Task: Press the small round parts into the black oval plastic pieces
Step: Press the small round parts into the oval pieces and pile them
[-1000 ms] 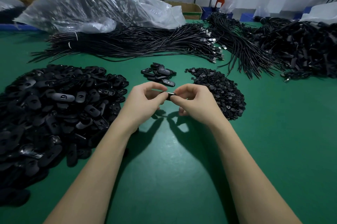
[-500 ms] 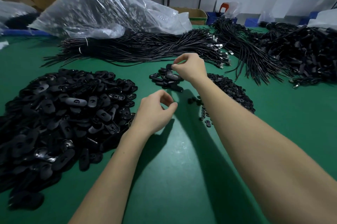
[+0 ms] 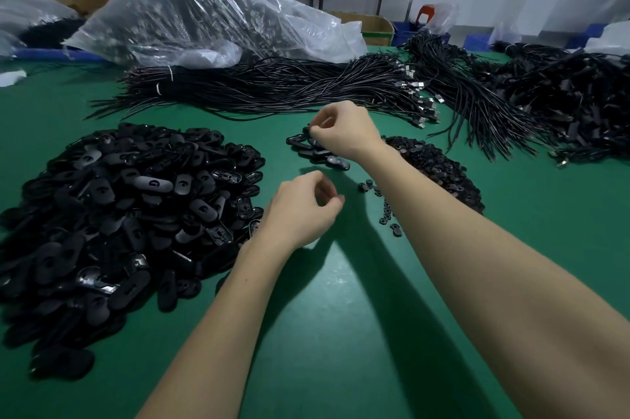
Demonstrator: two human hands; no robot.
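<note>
Two hands are working apart: I am reaching my right hand (image 3: 344,132), fingers pinching over the small finished pile (image 3: 317,154), seemingly depositing a piece, while my left hand (image 3: 303,210) is hovering loosely curled, holding nothing, near the ovals (image 3: 119,207).

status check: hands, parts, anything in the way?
Right hand over small oval pile, grip unclear. Left hand curled, empty. Round parts beside. Nothing blocking.

1. My right hand (image 3: 344,132) left my left hand (image 3: 301,210) and reached out over the small pile of oval pieces (image 3: 315,150).
2. My hands parted; my left hand stayed back, fingers curled, the oval piece gone from between them.
</note>
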